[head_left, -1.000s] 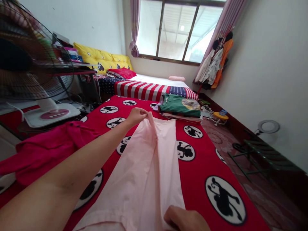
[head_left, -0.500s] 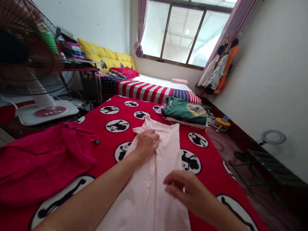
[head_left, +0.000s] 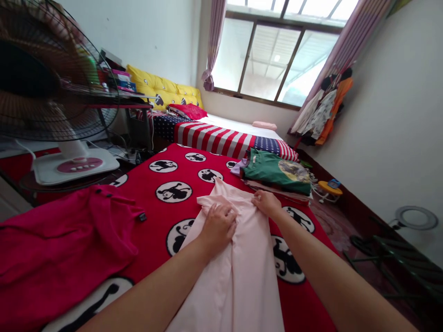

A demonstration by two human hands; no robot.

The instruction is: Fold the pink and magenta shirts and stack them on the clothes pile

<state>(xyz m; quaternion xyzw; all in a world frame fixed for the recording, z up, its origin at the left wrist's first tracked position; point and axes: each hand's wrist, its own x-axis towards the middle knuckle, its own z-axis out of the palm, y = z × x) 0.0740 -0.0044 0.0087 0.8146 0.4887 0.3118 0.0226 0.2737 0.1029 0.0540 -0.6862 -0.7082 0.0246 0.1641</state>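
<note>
A pale pink garment (head_left: 254, 258) lies lengthwise on the red bedspread (head_left: 145, 244) with black-and-white round prints. My left hand (head_left: 219, 226) rests on its upper middle, palm down, with fingers slightly bent and spread. At the garment's upper right corner, my right hand (head_left: 266, 203) pinches the edge of the cloth. A bright pink garment (head_left: 65, 244) lies rumpled to the left. Beyond my right hand sits a stack of folded clothes with a green shirt (head_left: 270, 168) on top.
A fan (head_left: 76, 161) stands at the left, in front of a desk with boxes. Behind is another bed (head_left: 221, 138) with a striped cover. A folding chair (head_left: 404, 258), ring light (head_left: 416, 217) and yellow stool (head_left: 330, 187) are at the right.
My right hand has moved up and away from me, from above the garment's right side to its upper right corner, and has taken hold of it. The view has shifted slightly.
</note>
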